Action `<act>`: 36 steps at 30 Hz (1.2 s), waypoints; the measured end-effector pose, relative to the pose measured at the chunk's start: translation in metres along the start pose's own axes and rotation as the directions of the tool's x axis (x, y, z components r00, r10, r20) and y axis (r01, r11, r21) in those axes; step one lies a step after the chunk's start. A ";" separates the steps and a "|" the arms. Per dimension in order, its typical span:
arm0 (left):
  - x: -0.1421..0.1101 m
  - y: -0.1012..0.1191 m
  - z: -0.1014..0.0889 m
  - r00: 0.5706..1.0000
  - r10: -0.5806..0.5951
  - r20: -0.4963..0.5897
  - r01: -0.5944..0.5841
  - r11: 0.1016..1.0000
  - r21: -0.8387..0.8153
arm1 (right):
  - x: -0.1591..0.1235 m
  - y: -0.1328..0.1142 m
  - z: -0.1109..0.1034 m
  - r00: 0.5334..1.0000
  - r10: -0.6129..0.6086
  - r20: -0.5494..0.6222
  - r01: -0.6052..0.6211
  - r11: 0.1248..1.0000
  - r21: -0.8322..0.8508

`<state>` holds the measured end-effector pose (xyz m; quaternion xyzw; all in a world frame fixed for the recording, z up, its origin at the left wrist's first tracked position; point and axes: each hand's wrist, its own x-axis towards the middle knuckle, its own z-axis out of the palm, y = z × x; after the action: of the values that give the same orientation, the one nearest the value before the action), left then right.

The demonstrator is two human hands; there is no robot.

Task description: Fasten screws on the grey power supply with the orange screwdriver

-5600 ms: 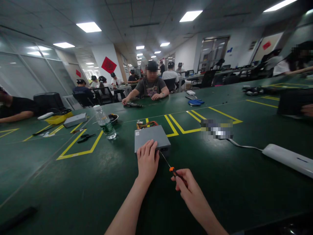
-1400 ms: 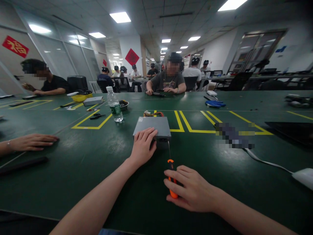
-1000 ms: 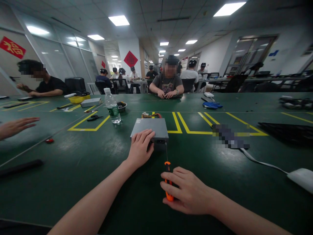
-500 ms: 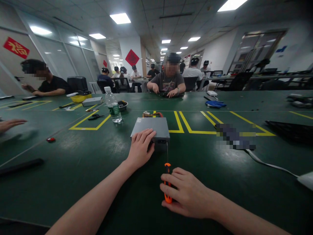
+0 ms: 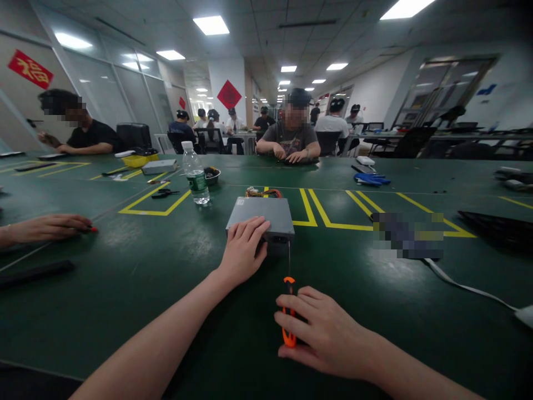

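A grey metal computer power supply [image 5: 259, 210] lies flat on the green table, its bundle of coloured wires [image 5: 264, 193] at the far side. My left hand [image 5: 246, 240] grips its near edge, fingers over the top and thumb at the front face. In my right hand [image 5: 318, 328] is an orange and black screwdriver [image 5: 288, 335], held by the handle between fingers and thumb. Its thin shaft points away from me, and the tip meets the power supply's front face near the right corner. What the tip touches there is too small to make out.
Left of the power supply stands a water bottle [image 5: 196, 180], a small bowl [image 5: 211, 175] behind it. A co-worker's hand [image 5: 62, 226] touches a small red item at left. A blurred dark object [image 5: 406, 236] with a white cable lies right. Blue gloves [image 5: 370, 179] lie farther back.
A co-worker's hand at the left has come in to the small red item. The view has shifted slightly; my hands keep their hold, with the screwdriver still at the power supply's front.
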<state>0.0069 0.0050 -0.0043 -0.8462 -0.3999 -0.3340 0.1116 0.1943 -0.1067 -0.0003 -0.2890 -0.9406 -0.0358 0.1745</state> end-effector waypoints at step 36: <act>0.000 -0.001 0.000 1.000 0.003 0.004 -0.003 0.999 -0.034 | -0.008 -0.001 -0.011 0.957 -0.003 -0.291 -0.014 0.998 -0.054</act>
<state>0.0063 0.0057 -0.0045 -0.8492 -0.3932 -0.3389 0.0969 0.2030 -0.1139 0.0068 -0.2880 -0.9025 -0.1035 0.3030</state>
